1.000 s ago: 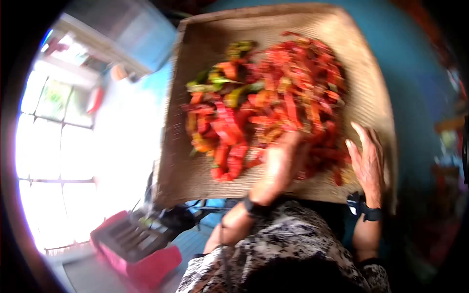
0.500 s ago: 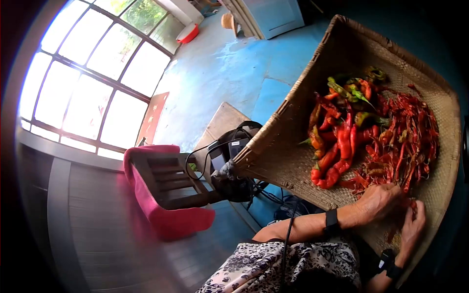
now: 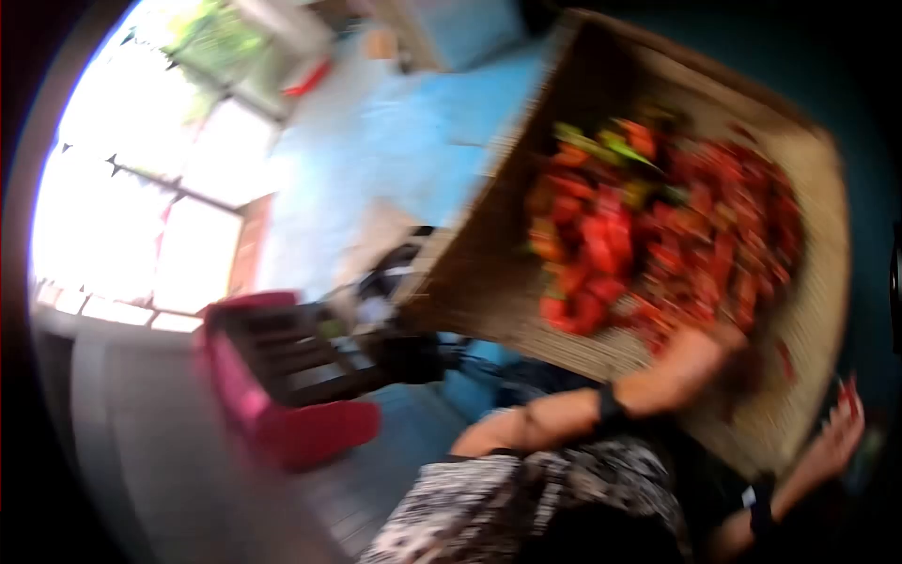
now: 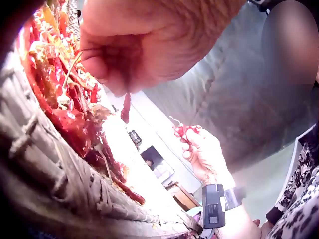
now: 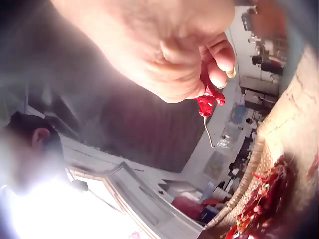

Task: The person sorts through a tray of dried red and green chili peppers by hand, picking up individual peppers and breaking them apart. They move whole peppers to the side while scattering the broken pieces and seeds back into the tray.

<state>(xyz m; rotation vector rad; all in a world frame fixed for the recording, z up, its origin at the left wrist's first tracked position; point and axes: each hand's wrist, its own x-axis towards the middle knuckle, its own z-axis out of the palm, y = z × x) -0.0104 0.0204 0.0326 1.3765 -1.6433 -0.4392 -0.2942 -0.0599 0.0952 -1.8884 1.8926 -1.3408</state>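
Black-and-white patterned cloth [image 3: 460, 498] fills the bottom of your view, and the woven basket [image 3: 507, 273] comes right up to it, probably so you can reach in without stretching. Here's your left hand [image 3: 709, 343], low over the near side of the small red chillies [image 3: 742, 226], fingers curled in; the left wrist view shows a slim red piece [image 4: 126, 108] poking out beneath them, apparently gripped, though its other end is hidden. Out to the side, your right hand [image 3: 836, 437] hangs just past the basket's right rim, drawn in narrow: a wrinkled red chilli [image 5: 206, 104] is pinched by its body, thin stem pointing down and away. That hold seems to leave the stem bare.

Further in, the chillies sit heaped toward the right, and the bigger glossy peppers [image 3: 592, 244] bunch beside them on the left, greenish ones at the far end; the split looks like a sorting by kind, with the two groups touching where they meet. Off to your left, pink cloth [image 3: 319, 437] edges a slatted seat [image 3: 291, 348]. Beyond, blue floor [image 3: 423, 113] runs toward a bright, blurred window [image 3: 221, 155].
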